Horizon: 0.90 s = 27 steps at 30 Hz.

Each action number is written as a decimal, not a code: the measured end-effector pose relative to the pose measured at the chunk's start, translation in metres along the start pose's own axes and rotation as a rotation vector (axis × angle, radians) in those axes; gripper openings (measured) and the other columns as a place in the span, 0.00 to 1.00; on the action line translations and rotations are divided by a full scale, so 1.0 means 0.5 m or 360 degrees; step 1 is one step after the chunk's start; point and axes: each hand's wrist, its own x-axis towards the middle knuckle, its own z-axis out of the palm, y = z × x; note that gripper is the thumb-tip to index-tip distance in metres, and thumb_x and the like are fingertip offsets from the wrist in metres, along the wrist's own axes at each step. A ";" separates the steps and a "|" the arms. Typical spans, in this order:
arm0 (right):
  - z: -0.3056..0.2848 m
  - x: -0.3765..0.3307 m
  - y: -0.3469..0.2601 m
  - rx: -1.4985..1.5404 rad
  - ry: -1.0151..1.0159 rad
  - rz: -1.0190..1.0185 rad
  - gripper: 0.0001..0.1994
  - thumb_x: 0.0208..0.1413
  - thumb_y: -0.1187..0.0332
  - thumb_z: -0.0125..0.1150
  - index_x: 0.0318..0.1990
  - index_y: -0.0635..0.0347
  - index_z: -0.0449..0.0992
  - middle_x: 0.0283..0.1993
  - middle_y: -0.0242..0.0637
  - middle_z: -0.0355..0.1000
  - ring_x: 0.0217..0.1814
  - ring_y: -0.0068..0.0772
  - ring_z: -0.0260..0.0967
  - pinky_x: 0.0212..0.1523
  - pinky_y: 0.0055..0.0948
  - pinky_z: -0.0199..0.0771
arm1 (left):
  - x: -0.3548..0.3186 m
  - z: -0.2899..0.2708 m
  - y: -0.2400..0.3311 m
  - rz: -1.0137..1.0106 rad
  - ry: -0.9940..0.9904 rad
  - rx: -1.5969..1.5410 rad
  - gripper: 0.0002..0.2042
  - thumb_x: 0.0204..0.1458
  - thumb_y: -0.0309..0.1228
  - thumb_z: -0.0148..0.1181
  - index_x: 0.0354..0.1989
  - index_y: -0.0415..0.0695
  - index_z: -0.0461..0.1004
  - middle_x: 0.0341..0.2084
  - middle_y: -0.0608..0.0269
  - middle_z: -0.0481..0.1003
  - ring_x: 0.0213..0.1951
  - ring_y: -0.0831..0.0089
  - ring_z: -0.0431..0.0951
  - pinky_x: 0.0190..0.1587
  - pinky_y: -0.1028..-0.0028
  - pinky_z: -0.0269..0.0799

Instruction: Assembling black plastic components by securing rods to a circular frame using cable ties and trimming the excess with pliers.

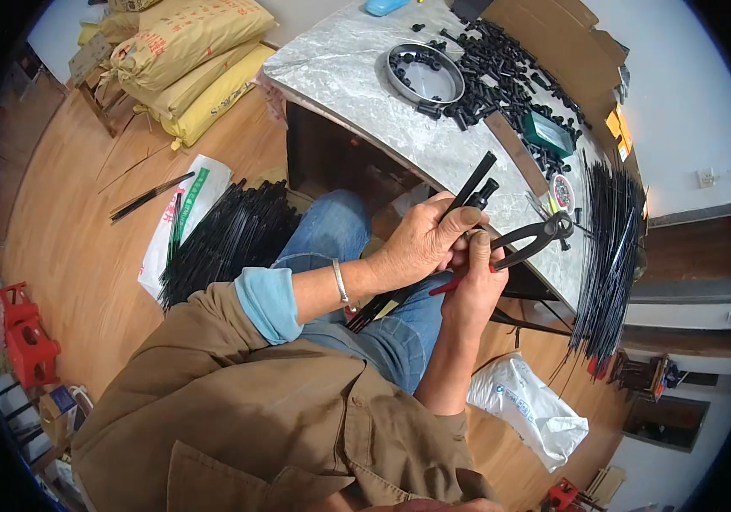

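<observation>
In front of my chest, my left hand (425, 239) is closed round a thin black rod (474, 177) whose end sticks up past the thumb. Beside that end is a short black plastic fitting (486, 193) with a flared top, pinched near the left thumb. My right hand (474, 286) grips red-handled pincers (559, 227), their dark head pointing right over the table edge. Both hands touch, the right thumb close to the left fingertips. More black rods (374, 311) lie across my lap below the hands. Fingers hide the lower part of the fitting.
The marble-patterned table (340, 51) bears a heap of black fittings (502, 77), a round metal tray (388, 72) and a green box (550, 134). Rod bundles lie at the table's right end (608, 256) and on the floor (233, 230). Yellow sacks (190, 43) are stacked far left.
</observation>
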 end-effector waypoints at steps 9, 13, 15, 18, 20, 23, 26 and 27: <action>0.007 0.006 0.003 -0.0019 -0.0031 0.0039 0.11 0.62 0.63 0.55 0.32 0.62 0.71 0.24 0.29 0.67 0.20 0.19 0.61 0.21 0.19 0.60 | 0.004 -0.002 0.001 0.0061 0.0048 0.0027 0.21 0.60 0.49 0.50 0.44 0.40 0.73 0.18 0.74 0.65 0.17 0.89 0.60 0.18 0.85 0.55; 0.003 0.007 0.005 -0.0011 -0.0028 -0.0005 0.11 0.62 0.63 0.55 0.32 0.61 0.71 0.24 0.28 0.67 0.22 0.17 0.61 0.22 0.18 0.59 | 0.005 -0.001 -0.002 0.0090 0.0055 0.0117 0.21 0.60 0.49 0.50 0.43 0.40 0.73 0.18 0.74 0.66 0.18 0.89 0.60 0.18 0.85 0.56; 0.002 0.007 0.007 -0.0009 -0.0027 -0.0012 0.11 0.62 0.63 0.56 0.33 0.61 0.71 0.24 0.28 0.67 0.22 0.17 0.61 0.22 0.17 0.59 | 0.005 0.001 -0.002 0.0095 0.0052 0.0148 0.21 0.60 0.49 0.50 0.43 0.40 0.73 0.18 0.74 0.67 0.18 0.89 0.60 0.18 0.85 0.56; 0.000 0.007 0.009 0.0023 -0.0030 -0.0014 0.11 0.62 0.63 0.55 0.33 0.61 0.72 0.24 0.28 0.68 0.23 0.17 0.61 0.23 0.17 0.59 | 0.005 0.004 -0.003 0.0105 0.0063 0.0129 0.22 0.60 0.50 0.50 0.43 0.39 0.73 0.18 0.74 0.67 0.18 0.89 0.60 0.18 0.85 0.57; -0.002 0.006 0.008 0.0032 -0.0039 -0.0026 0.11 0.62 0.63 0.55 0.33 0.61 0.72 0.25 0.28 0.68 0.23 0.16 0.61 0.23 0.17 0.59 | 0.005 0.005 -0.002 0.0101 0.0060 0.0146 0.23 0.59 0.50 0.50 0.43 0.39 0.73 0.18 0.74 0.67 0.18 0.89 0.61 0.18 0.85 0.56; -0.004 0.006 0.010 0.0021 -0.0026 -0.0036 0.11 0.62 0.63 0.55 0.33 0.62 0.72 0.25 0.28 0.68 0.23 0.16 0.61 0.23 0.17 0.59 | 0.006 0.005 -0.003 0.0120 0.0057 0.0205 0.24 0.59 0.51 0.50 0.43 0.39 0.72 0.18 0.74 0.67 0.18 0.89 0.61 0.18 0.85 0.57; 0.003 0.000 0.007 -0.0046 -0.0028 -0.0066 0.11 0.62 0.64 0.55 0.33 0.63 0.72 0.24 0.28 0.68 0.23 0.16 0.61 0.23 0.17 0.60 | 0.003 0.003 0.000 0.0102 0.0056 0.0182 0.24 0.59 0.52 0.49 0.43 0.39 0.73 0.18 0.73 0.67 0.18 0.89 0.61 0.18 0.84 0.57; 0.002 -0.002 0.005 -0.0048 -0.0022 -0.0071 0.11 0.62 0.64 0.55 0.33 0.63 0.72 0.24 0.28 0.68 0.23 0.16 0.61 0.23 0.17 0.60 | 0.003 0.005 0.000 0.0103 0.0048 0.0180 0.24 0.59 0.52 0.49 0.43 0.39 0.73 0.18 0.73 0.67 0.18 0.89 0.61 0.18 0.84 0.57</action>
